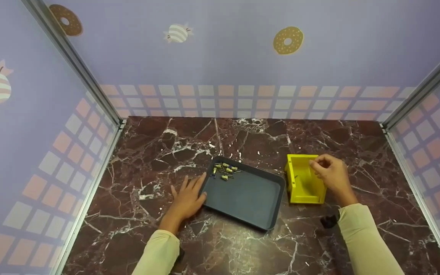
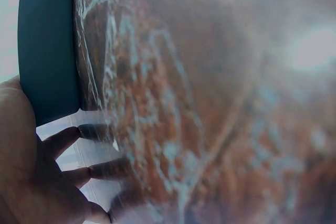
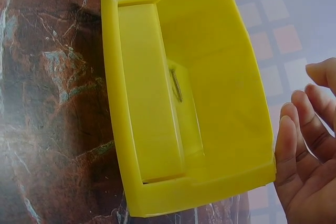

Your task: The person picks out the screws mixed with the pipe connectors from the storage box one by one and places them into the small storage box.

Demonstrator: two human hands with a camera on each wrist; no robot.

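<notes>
My left hand (image 1: pixel 187 200) lies at the left edge of a dark grey tray (image 1: pixel 243 194), fingers spread and thumb right at the rim. In the left wrist view the tray's side (image 2: pixel 50 45) stands beside the palm. Several small yellow-and-dark pieces with thin shafts (image 1: pixel 225 170) are gathered in the tray's far left corner. Over the right side of a yellow plastic bin (image 1: pixel 306 199) is my right hand (image 1: pixel 332 175), its fingers loosely bent with nothing visible between them. One thin dark screw-like piece (image 3: pixel 176 85) lies on the bin's floor.
The bin stands just right of the tray on a dark red marbled tabletop (image 1: pixel 159 141). Patterned lilac panels (image 1: pixel 227 57) close off the back and both sides, with metal posts (image 1: pixel 78 65) at the corners.
</notes>
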